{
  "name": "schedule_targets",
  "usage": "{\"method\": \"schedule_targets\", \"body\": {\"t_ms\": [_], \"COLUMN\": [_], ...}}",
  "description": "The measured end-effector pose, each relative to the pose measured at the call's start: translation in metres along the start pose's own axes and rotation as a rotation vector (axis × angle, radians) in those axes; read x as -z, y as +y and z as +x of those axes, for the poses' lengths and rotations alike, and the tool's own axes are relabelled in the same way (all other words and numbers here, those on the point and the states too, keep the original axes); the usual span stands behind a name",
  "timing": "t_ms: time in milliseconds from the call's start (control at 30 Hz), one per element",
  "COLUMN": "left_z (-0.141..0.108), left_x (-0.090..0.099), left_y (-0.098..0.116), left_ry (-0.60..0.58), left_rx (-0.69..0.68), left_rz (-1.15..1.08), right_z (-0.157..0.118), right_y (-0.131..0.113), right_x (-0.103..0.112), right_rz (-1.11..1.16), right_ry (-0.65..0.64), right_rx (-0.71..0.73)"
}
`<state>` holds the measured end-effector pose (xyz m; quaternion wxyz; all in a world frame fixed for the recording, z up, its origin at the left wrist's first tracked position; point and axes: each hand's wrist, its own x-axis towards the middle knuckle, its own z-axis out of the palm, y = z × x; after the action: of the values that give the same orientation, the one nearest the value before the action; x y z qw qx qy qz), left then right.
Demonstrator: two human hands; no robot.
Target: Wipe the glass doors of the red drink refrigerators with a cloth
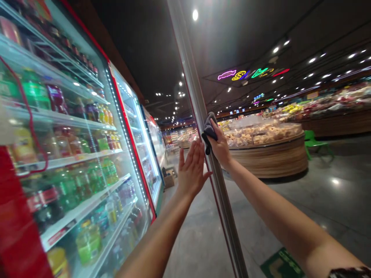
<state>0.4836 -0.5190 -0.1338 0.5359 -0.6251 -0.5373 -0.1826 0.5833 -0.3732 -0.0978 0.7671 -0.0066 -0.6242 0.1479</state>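
A glass cooler door stands swung open, its metal edge frame (193,79) slanting down through the middle of the view. My left hand (191,166) lies flat with fingers stretched on the glass just left of that frame, thumb pointing toward the metal. On the frame's other side, my right hand (220,148) grips a dark grey cloth (210,126) and presses it to the metal edge. Part of the cloth hangs down, black, in front of the frame. The right fingers are partly hidden by the cloth.
At left, a lit drinks cooler (78,154) holds shelves of bottles, with more coolers (137,131) beyond. A wood-sided display counter (266,158) of packed food stands at right, near a green stool (314,141). A green floor mark (281,264) lies low right.
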Motion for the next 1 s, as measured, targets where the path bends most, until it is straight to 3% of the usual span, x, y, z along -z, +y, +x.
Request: {"method": "schedule_targets", "body": {"t_ms": [167, 533, 700, 1000], "left_z": [0.062, 0.151, 0.196, 0.279], "left_x": [0.006, 0.043, 0.076, 0.155], "left_y": [-0.036, -0.087, -0.11, -0.149], "left_ry": [-0.022, -0.013, -0.021, -0.081], "left_rx": [0.036, 0.031, 0.003, -0.063], "left_rz": [0.0, -0.095, -0.081, -0.107], "right_z": [0.04, 0.147, 0.193, 0.289], "right_y": [0.001, -0.032, -0.058, -0.12], "right_x": [-0.016, -0.049, -0.055, -0.058], "right_rz": [0.099, 0.118, 0.118, 0.092], "right_ry": [-0.067, -0.031, -0.022, -0.002], "right_rx": [-0.039, -0.1, -0.154, -0.208]}}
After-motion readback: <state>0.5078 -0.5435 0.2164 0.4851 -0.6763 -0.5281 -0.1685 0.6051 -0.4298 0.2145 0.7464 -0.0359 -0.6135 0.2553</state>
